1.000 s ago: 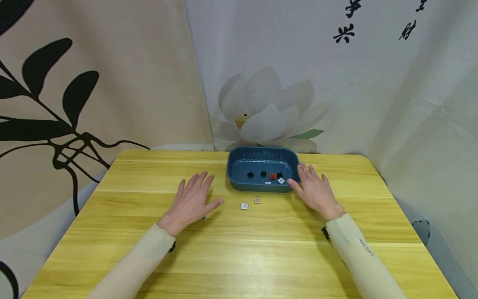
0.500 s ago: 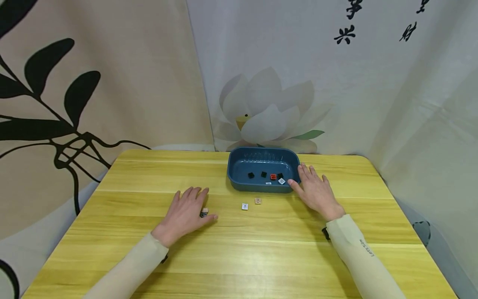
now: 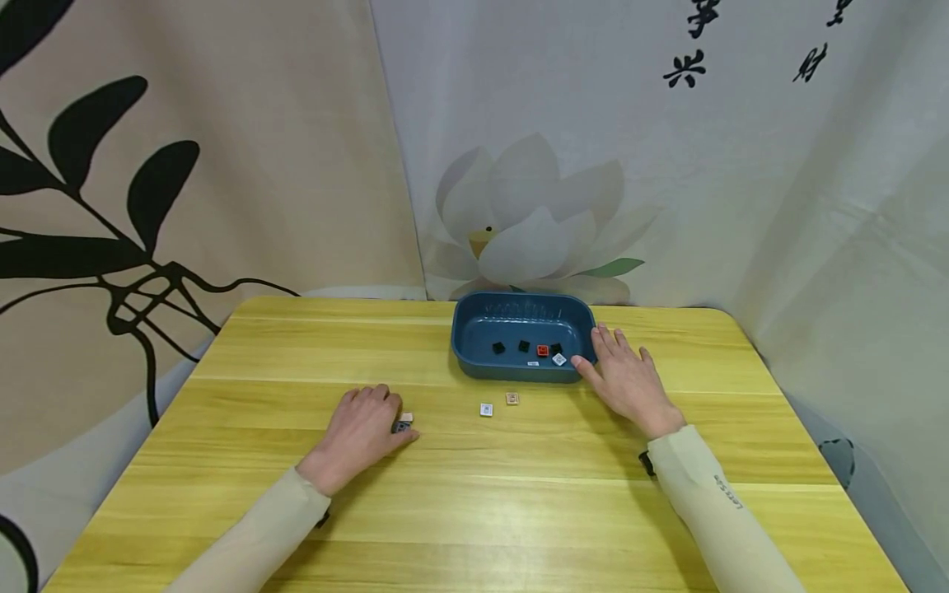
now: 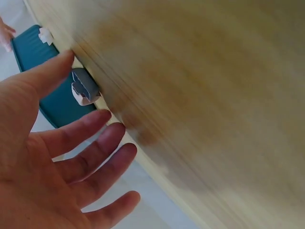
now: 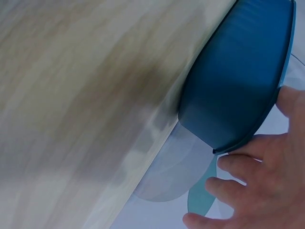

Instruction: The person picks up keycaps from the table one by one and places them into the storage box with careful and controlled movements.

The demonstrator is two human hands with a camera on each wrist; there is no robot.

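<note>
My left hand (image 3: 358,430) is low over the table, thumb and fingers bent and spread around a grey keycap (image 4: 86,83) and a pale beige keycap (image 4: 82,98). In the left wrist view both lie in the gap between thumb and index finger, with space on either side. My right hand (image 3: 628,383) has its fingers fairly straight, touching the right end of a blue tray (image 3: 511,373); the right wrist view shows thumb and index finger at its rim. Inside the tray lie several black keycaps (image 3: 498,347), a red keycap (image 3: 543,351) and white ones (image 3: 559,360).
In front of the tray, a white keycap (image 3: 486,409) and a beige keycap (image 3: 512,399) lie on the wooden table (image 3: 474,511). Right behind the table's far edge hangs a printed curtain (image 3: 319,165).
My left hand has come back toward the body and slightly left, its fingers bending in around the grey and beige keycaps. The right hand stays at the tray.
</note>
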